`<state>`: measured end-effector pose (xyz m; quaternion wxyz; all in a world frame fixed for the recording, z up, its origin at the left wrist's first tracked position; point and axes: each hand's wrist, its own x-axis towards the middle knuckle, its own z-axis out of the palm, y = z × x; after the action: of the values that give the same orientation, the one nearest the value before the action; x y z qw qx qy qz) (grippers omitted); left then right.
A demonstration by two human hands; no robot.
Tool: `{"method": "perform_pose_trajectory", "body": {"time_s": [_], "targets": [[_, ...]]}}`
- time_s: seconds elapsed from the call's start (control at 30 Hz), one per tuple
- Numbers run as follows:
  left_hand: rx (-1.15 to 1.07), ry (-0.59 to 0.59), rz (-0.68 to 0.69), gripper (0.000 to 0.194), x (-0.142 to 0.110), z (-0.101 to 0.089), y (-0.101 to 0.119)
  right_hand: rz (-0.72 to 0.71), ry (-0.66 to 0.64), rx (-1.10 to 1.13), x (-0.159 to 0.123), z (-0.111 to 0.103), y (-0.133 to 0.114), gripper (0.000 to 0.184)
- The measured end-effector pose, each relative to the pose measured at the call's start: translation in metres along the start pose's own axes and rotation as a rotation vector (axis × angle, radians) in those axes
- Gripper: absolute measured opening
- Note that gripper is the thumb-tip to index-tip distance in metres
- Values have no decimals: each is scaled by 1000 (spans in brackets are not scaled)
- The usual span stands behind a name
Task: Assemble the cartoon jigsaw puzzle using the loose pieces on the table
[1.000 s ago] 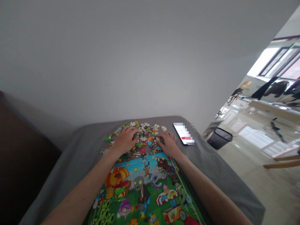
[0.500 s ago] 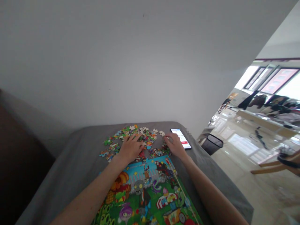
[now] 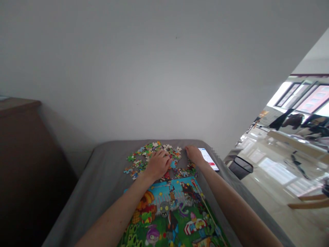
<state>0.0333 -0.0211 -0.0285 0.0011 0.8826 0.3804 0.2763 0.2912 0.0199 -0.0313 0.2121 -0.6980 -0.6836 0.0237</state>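
Note:
My left hand point(image 3: 158, 164) lies palm down with fingers stretched over a heap of loose colourful puzzle pieces point(image 3: 144, 156) on a grey cloth-covered table point(image 3: 108, 171). My right hand point(image 3: 194, 154) rests at the right end of the heap, next to a lit phone point(image 3: 209, 159); its fingers are curled and mostly hidden from me. A bright cartoon puzzle picture point(image 3: 172, 212) lies between my forearms, nearer to me.
A dark brown cabinet point(image 3: 23, 147) stands at the left. A plain wall rises behind the table. To the right the floor drops away, with a black bin point(image 3: 241, 167) beside the table and desks and windows further off.
My right hand has slid right and away, from the middle of the heap to beside the phone. My left hand stays on the pieces. The view has tilted up and shifted.

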Motion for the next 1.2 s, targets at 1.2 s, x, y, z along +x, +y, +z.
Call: {"method": "perform_pose_trajectory", "body": {"time_s": [1.2], "targets": [[-6,-70,64,25,-2,2,-7,-171,-322,195,-41,-61,11,26]]}}
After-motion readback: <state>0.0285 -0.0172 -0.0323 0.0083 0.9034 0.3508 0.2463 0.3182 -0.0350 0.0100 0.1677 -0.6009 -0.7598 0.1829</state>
